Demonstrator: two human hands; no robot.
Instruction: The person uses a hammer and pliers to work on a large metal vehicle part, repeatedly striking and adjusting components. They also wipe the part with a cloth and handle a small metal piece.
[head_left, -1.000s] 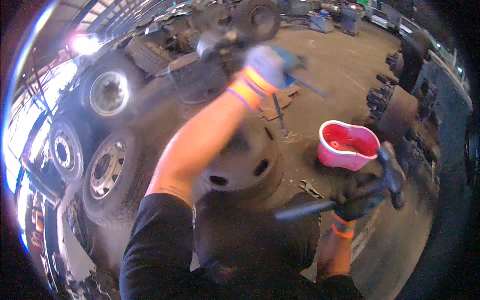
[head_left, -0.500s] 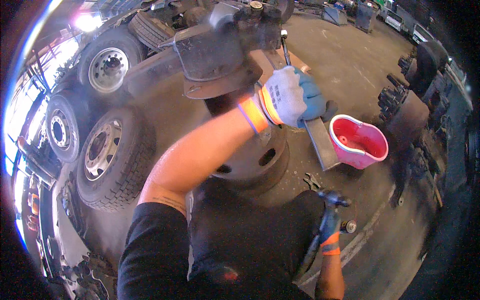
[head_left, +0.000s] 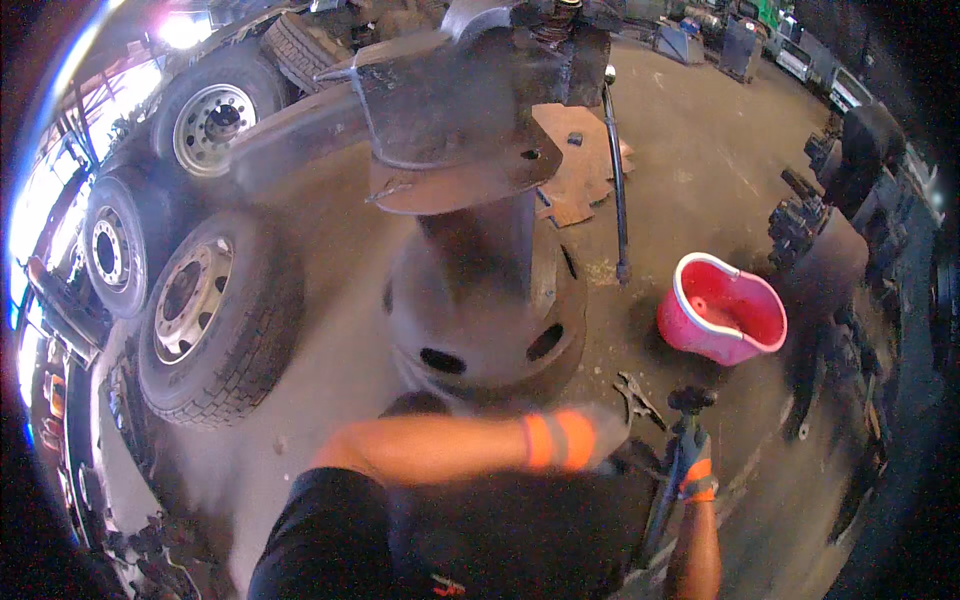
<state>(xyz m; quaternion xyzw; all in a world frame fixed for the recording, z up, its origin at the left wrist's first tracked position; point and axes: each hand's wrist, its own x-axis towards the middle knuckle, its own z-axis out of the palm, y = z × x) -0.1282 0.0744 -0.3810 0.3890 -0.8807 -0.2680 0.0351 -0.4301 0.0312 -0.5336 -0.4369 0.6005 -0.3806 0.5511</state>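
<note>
My left hand, in a grey and blue glove with an orange cuff, is low across my front and smeared by motion. Its fingers and anything in them cannot be made out. At the lower right, my right hand, gloved the same way, is closed round the handle of a hammer. The hammer's dark head points up and away from me. Locking pliers lie on the floor just beyond my hands. Ahead of me a heavy metal block with a flange stands on a post over a wheel rim.
A pink bucket with a white rim stands to the right. A long dark rod leans beside the block, near a rusty plate. Truck wheels stand at left. Dark metal parts are heaped at right.
My left hand has come down from beside the block toward my right hand. The flat metal bar under it is out of plain sight. My right hand and the hammer have shifted slightly right.
</note>
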